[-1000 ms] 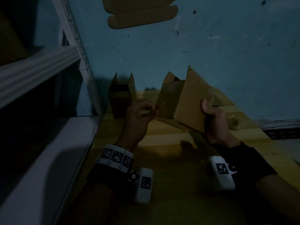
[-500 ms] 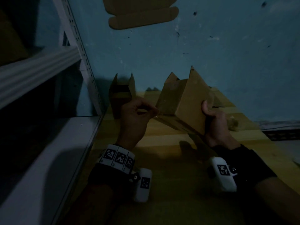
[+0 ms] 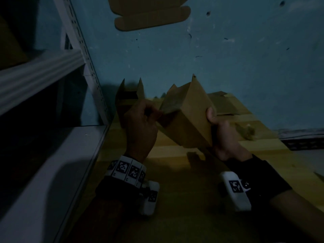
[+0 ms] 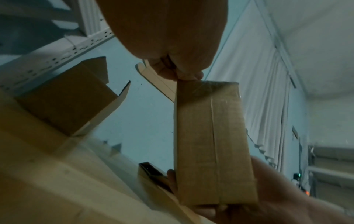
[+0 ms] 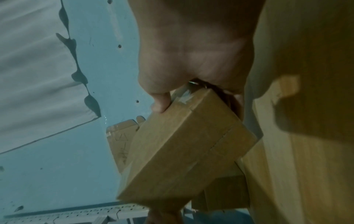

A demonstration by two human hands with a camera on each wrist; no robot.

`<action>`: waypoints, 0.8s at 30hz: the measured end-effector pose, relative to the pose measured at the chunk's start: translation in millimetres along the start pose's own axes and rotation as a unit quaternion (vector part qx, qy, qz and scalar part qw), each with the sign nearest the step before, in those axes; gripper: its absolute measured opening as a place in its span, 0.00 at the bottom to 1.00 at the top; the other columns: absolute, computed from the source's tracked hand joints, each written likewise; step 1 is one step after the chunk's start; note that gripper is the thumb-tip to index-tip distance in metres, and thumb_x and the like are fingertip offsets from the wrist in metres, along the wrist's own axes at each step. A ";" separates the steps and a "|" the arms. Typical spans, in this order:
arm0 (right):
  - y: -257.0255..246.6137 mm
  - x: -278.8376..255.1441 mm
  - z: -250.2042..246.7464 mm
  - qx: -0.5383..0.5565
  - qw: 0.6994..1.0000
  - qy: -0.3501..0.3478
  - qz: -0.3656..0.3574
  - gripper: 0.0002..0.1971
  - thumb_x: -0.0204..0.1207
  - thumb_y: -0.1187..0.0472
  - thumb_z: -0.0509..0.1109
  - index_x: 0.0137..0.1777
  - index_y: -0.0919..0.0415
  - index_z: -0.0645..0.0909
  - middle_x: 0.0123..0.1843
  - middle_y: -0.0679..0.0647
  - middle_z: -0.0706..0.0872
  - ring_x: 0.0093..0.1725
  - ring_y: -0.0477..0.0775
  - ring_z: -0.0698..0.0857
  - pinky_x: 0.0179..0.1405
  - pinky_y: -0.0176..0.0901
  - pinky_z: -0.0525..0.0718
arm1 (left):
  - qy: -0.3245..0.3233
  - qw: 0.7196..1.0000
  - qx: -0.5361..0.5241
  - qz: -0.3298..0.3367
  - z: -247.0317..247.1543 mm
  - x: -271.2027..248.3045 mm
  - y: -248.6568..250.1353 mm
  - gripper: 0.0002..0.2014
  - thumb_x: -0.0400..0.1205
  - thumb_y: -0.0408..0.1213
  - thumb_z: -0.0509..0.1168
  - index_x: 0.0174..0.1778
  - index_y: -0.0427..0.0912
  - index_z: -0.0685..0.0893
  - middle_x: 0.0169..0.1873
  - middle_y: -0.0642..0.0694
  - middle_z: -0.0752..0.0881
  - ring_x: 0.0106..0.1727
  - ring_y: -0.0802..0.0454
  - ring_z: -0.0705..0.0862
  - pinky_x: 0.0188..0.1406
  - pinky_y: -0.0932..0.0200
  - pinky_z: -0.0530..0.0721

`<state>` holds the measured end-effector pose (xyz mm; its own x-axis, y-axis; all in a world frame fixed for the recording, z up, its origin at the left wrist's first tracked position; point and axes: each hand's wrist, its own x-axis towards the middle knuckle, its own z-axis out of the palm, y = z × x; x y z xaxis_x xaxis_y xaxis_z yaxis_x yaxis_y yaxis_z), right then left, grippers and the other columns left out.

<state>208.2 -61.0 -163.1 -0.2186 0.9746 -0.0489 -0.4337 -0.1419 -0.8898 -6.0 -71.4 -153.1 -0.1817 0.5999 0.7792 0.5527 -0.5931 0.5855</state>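
Two hands on one plain brown cardboard box (image 3: 190, 118), held tilted above the pale wooden table (image 3: 168, 152). The left hand (image 3: 140, 128) pinches a corner of its left end, fingertips tight together. The right hand (image 3: 223, 137) clamps the other end, thumb across the side. An open-flapped brown cardboard box (image 3: 128, 100) stands behind, by the blue wall.

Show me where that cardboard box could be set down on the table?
Bare wood lies on the pale wooden table nearest the person, under the held brown cardboard box. The back is crowded: an open-topped cardboard box beside the grey metal rack, flattened cardboard sheets at right.
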 end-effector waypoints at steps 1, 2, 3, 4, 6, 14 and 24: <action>1.3 -0.3 0.1 0.001 1.000 0.002 0.001 0.12 0.89 0.46 0.56 0.63 0.48 0.78 0.48 0.53 0.94 0.46 0.58 0.94 0.34 0.52 0.91 | 0.008 1.000 0.004 0.017 -0.6 2.4 1.4 0.03 0.77 0.32 0.71 0.40 0.38 0.83 0.39 0.46 0.84 0.43 0.50 0.83 0.43 0.54 0.84; 2.3 -1.0 -0.2 0.004 1.000 0.001 0.002 0.13 0.90 0.46 0.55 0.62 0.49 0.78 0.45 0.52 0.95 0.43 0.57 0.94 0.32 0.50 0.90 | 0.007 1.000 0.004 0.025 -1.0 4.0 2.7 0.05 0.76 0.30 0.73 0.40 0.40 0.82 0.39 0.47 0.84 0.43 0.51 0.83 0.44 0.56 0.84; 3.6 0.1 -2.9 0.005 1.000 -0.001 0.004 0.14 0.90 0.46 0.54 0.62 0.49 0.78 0.43 0.52 0.95 0.40 0.56 0.94 0.29 0.48 0.90 | -0.007 1.000 0.000 0.020 -1.7 4.9 4.4 0.06 0.76 0.30 0.74 0.41 0.42 0.83 0.40 0.49 0.84 0.43 0.53 0.84 0.45 0.58 0.85; 3.1 0.0 -3.5 0.005 1.000 0.005 0.011 0.15 0.90 0.45 0.54 0.61 0.50 0.78 0.41 0.53 0.95 0.38 0.56 0.94 0.28 0.46 0.89 | -0.034 0.999 -0.014 -0.004 -2.8 5.5 6.0 0.06 0.77 0.32 0.74 0.42 0.44 0.83 0.40 0.51 0.85 0.44 0.55 0.85 0.46 0.59 0.86; -1.1 0.5 -5.4 -0.003 0.999 0.036 0.037 0.17 0.88 0.41 0.56 0.58 0.53 0.79 0.41 0.59 0.93 0.38 0.61 0.92 0.34 0.45 0.88 | -0.105 0.989 -0.067 -0.083 -6.3 5.9 9.5 0.07 0.76 0.42 0.74 0.45 0.47 0.83 0.44 0.53 0.86 0.46 0.60 0.86 0.49 0.61 0.87; -7.5 5.7 -15.5 -0.057 0.994 0.046 0.085 0.24 0.86 0.45 0.64 0.36 0.59 0.88 0.30 0.54 0.89 0.25 0.50 0.89 0.26 0.39 0.87 | -0.241 0.923 -0.181 -0.239 -12.8 3.5 -7.6 0.72 0.49 0.63 0.85 0.86 0.54 0.52 0.83 0.48 0.65 0.82 0.51 0.66 0.75 0.42 0.76; 0.5 11.2 -5.0 -0.088 0.993 0.032 0.078 0.34 0.82 0.33 0.59 0.72 0.63 0.72 0.61 0.69 0.89 0.57 0.69 0.91 0.66 0.66 0.85 | -0.111 0.971 -0.130 -0.170 -7.3 -1.6 8.5 0.68 0.58 0.40 0.86 0.86 0.51 0.45 0.80 0.51 0.61 0.76 0.61 0.67 0.70 0.58 0.77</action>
<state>209.9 -49.3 -166.3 -0.2122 0.9529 -0.2166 -0.2388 -0.2655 -0.9341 -7.0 -81.3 -147.8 -0.1226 0.8686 0.4801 0.2628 -0.4380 0.8597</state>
